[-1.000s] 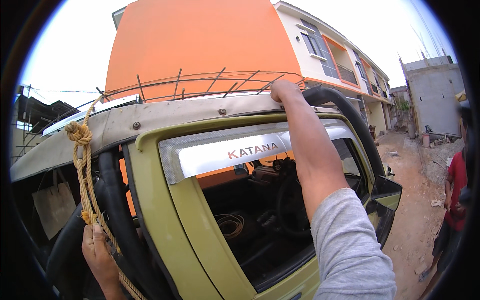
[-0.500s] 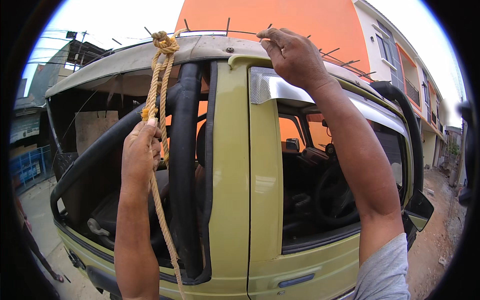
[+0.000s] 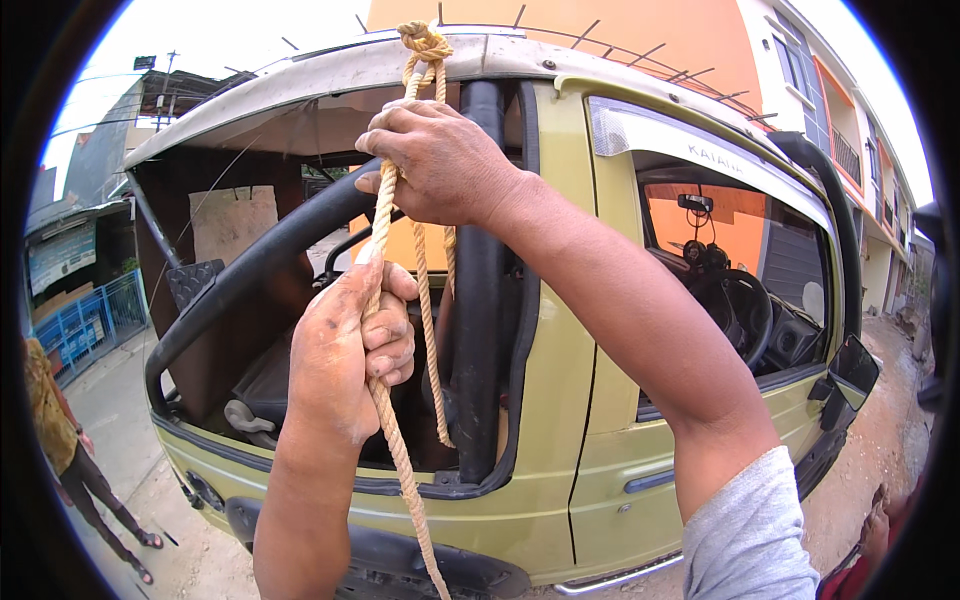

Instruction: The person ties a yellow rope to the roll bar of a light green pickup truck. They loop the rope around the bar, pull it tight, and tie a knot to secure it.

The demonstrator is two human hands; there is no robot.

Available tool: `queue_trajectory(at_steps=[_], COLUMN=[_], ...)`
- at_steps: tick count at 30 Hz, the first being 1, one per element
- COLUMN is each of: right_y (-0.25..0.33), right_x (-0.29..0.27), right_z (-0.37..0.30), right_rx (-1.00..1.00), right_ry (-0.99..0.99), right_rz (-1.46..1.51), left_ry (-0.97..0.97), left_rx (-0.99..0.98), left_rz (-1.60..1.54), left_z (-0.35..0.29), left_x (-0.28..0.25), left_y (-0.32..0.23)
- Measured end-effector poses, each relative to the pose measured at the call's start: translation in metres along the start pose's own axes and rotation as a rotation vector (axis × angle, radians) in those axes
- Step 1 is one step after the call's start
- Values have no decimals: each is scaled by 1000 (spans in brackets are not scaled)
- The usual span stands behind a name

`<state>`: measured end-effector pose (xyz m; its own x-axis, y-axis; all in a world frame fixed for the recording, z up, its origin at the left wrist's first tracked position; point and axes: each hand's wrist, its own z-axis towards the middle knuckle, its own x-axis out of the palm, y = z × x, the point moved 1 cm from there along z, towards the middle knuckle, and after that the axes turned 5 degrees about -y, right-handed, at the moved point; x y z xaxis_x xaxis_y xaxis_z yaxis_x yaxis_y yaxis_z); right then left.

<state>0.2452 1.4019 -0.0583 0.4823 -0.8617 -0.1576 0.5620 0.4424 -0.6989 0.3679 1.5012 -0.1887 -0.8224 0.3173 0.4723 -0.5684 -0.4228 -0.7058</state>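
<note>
A heathered light-grey sleeve (image 3: 752, 535) ends near your right elbow (image 3: 722, 408); your left hand (image 3: 345, 350) and right hand (image 3: 440, 165) are bare.

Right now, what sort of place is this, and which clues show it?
Probably an outdoor residential lane: a green vehicle, a blue railing and a white-and-orange building are in view.

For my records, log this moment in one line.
left hand: closed around twisted rope | right hand: on rope, above left hand | knot: above both hands, by pale roof edge
</note>
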Motion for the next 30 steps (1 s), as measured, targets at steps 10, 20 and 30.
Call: queue_trajectory(at_steps=[10,20,30], right_y=[45,70,75], right_x=[12,9,-10], right_z=[-4,16,18], right_rx=[128,148,116], right_ry=[-202,-88,99], right_rz=[-189,-193,57], left_ry=[187,247,176], left_rx=[-174,-355,-307], left_rz=[-167,-435,-239], left_z=[1,-1,-36], left_x=[-47,-45,-47], left_y=[-20,-26,-5])
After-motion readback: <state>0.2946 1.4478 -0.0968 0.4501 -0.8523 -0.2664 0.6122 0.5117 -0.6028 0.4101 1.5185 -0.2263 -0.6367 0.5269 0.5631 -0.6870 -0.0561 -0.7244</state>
